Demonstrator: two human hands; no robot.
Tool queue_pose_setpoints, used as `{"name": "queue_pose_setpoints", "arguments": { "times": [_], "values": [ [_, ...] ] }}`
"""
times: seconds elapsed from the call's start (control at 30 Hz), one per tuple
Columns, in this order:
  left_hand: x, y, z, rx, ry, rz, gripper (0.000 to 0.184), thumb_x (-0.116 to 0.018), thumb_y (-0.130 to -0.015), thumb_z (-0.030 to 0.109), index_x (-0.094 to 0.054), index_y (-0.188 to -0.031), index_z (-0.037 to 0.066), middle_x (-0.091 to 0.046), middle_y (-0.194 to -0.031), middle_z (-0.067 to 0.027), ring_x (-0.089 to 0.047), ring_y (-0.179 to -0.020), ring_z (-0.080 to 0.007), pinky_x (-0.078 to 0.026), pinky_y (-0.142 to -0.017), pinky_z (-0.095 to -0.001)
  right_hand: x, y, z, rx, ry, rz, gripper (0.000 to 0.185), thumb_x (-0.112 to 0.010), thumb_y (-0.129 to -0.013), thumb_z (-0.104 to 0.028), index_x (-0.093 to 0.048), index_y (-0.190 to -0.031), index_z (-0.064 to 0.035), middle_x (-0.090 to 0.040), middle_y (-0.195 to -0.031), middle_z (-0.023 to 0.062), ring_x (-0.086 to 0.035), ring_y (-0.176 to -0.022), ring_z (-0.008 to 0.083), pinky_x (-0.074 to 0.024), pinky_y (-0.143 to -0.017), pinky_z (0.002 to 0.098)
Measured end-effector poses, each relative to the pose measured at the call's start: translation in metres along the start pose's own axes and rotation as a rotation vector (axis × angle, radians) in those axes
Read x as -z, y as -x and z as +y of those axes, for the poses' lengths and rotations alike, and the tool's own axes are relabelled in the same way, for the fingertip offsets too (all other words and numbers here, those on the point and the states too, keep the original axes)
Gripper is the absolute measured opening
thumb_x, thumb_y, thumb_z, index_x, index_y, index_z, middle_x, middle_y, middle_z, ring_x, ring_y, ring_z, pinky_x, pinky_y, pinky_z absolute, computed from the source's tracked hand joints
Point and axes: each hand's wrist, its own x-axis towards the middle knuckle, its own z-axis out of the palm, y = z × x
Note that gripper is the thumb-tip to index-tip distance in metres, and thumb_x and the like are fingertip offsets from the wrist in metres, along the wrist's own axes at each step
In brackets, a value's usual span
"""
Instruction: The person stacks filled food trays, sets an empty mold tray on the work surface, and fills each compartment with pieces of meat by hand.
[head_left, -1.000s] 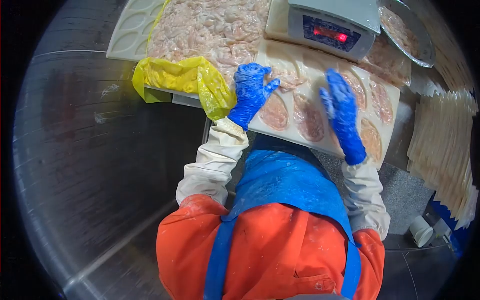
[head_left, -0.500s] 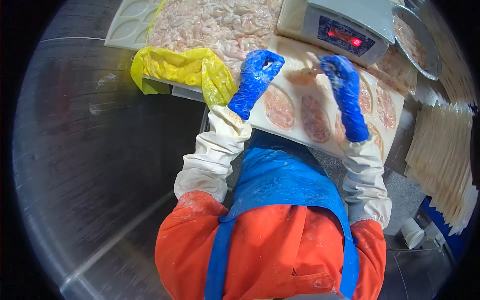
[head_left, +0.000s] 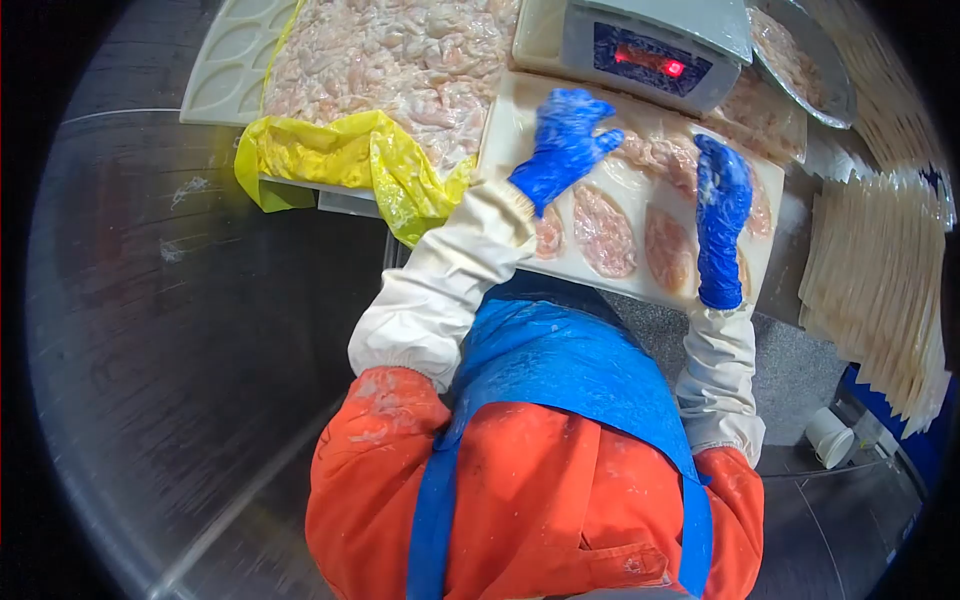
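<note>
Smooth plastic tray (head_left: pixel 514 125), glossy meat (head_left: pixel 604 235)

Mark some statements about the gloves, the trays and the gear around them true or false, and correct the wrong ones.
1. The left hand and the right hand wear blue gloves. True.
2. The device's display is unlit. False: the display on the device glows red.
3. Meat lies in oval hollows of the white tray. True.
4. In the picture, the yellow sheet lies right of the white tray. False: the yellow sheet is left of it.
5. The apron is white. False: the apron is blue.
6. Another tray with oval hollows shows at the picture's upper left. True.
</note>
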Motion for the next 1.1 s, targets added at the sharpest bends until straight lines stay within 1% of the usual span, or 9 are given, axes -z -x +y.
{"name": "queue_pose_setpoints", "arguments": {
  "times": [0.27, 0.33, 0.4, 0.5, 0.6, 0.7, 0.9, 0.97, 1.1],
  "values": [
    [-0.048, -0.012, -0.011, -0.14, -0.076, -0.321, 0.023, -0.077, -0.067, 0.038, -0.07, -0.076, 0.019, -0.063, -0.079, -0.0092, -0.062, -0.08, -0.0311, -0.048, -0.072, -0.0465, -0.027, 0.012, -0.008, 0.268, 0.242, -0.122, 0.026, -0.07, -0.079, -0.009, -0.069, -0.105, -0.0093, -0.067, -0.108, 0.0132, -0.061, -0.101, 0.0343, -0.0487, -0.089, 0.0433],
    [-0.047, -0.014, -0.013, -0.179, 0.008, -0.215, 0.022, -0.077, -0.069, 0.036, -0.07, -0.077, 0.016, -0.065, -0.078, -0.009, -0.062, -0.075, -0.0319, -0.049, -0.07, -0.0455, -0.033, 0.009, 0.002, 0.268, 0.25, -0.111, 0.024, -0.069, -0.08, -0.008, -0.069, -0.104, -0.0086, -0.067, -0.108, 0.0136, -0.061, -0.101, 0.0346, -0.0486, -0.089, 0.0432],
    [-0.033, -0.02, -0.007, 0.104, 0.409, -0.195, 0.021, -0.077, -0.074, 0.031, -0.07, -0.08, 0.012, -0.067, -0.082, -0.0095, -0.064, -0.076, -0.0314, -0.05, -0.071, -0.0433, -0.044, 0.013, 0.018, 0.152, 0.063, -0.028, 0.024, -0.067, -0.083, -0.012, -0.067, -0.107, -0.0061, -0.067, -0.107, 0.0132, -0.062, -0.098, 0.032, -0.0485, -0.089, 0.0414],
    [-0.015, -0.032, 0.002, 0.174, 0.564, -0.121, 0.016, -0.076, -0.079, 0.02, -0.069, -0.083, 0.006, -0.066, -0.081, -0.0102, -0.064, -0.075, -0.0256, -0.051, -0.072, -0.038, -0.028, 0.005, -0.005, -0.273, -0.229, -0.001, 0.016, -0.062, -0.093, -0.017, -0.066, -0.103, -0.0039, -0.067, -0.097, 0.0121, -0.063, -0.089, 0.0258, -0.048, -0.083, 0.0349],
    [-0.005, -0.034, -0.001, 0.224, 0.637, -0.148, 0.012, -0.074, -0.085, 0.014, -0.069, -0.09, 0.004, -0.064, -0.085, -0.0025, -0.057, -0.08, -0.0109, -0.049, -0.075, -0.0287, 0.002, -0.016, -0.043, -0.346, -0.439, -0.066, 0.018, -0.058, -0.098, -0.02, -0.064, -0.102, -0.0039, -0.065, -0.089, 0.0049, -0.059, -0.079, 0.0137, -0.0472, -0.075, 0.028],
    [0.002, -0.029, -0.003, 0.282, 0.713, -0.086, 0.011, -0.074, -0.082, 0.014, -0.07, -0.085, 0.004, -0.066, -0.079, -0.009, -0.061, -0.08, -0.0211, -0.049, -0.075, -0.0348, 0.015, -0.027, -0.079, -0.522, -0.484, -0.051, 0.017, -0.056, -0.1, -0.02, -0.064, -0.102, -0.0049, -0.065, -0.083, 0.0005, -0.056, -0.073, 0.0059, -0.0458, -0.066, 0.0234],
    [0.049, 0.007, -0.03, 0.36, 0.427, 0.099, 0.013, -0.072, -0.086, 0.015, -0.07, -0.086, 0.002, -0.064, -0.075, -0.0049, -0.059, -0.069, -0.0128, -0.049, -0.068, -0.0304, 0.061, -0.041, -0.1, -0.371, -0.939, 0.028, 0.018, -0.056, -0.1, -0.019, -0.065, -0.105, -0.0049, -0.07, -0.086, 0.0061, -0.066, -0.067, 0.0129, -0.0532, -0.059, 0.0248],
    [0.051, 0.031, -0.052, 0.497, 0.313, -0.001, 0.019, -0.073, -0.085, 0.019, -0.07, -0.095, 0.003, -0.066, -0.082, -0.0076, -0.063, -0.078, -0.016, -0.051, -0.074, -0.0318, 0.088, -0.059, -0.099, -0.223, -0.891, 0.135, 0.018, -0.056, -0.099, -0.018, -0.066, -0.104, -0.0047, -0.071, -0.086, 0.0074, -0.068, -0.071, 0.013, -0.0547, -0.06, 0.0258],
    [0.048, 0.06, -0.046, 0.283, 0.045, -0.141, 0.053, -0.076, -0.079, 0.036, -0.064, -0.122, 0.007, -0.065, -0.111, -0.0179, -0.061, -0.105, -0.0343, -0.046, -0.095, -0.0446, 0.126, -0.117, -0.062, -0.08, -0.42, 0.368, 0.022, -0.051, -0.099, -0.008, -0.065, -0.116, -0.0031, -0.068, -0.105, 0.0115, -0.067, -0.087, 0.0178, -0.056, -0.075, 0.0296]
  ]
}}
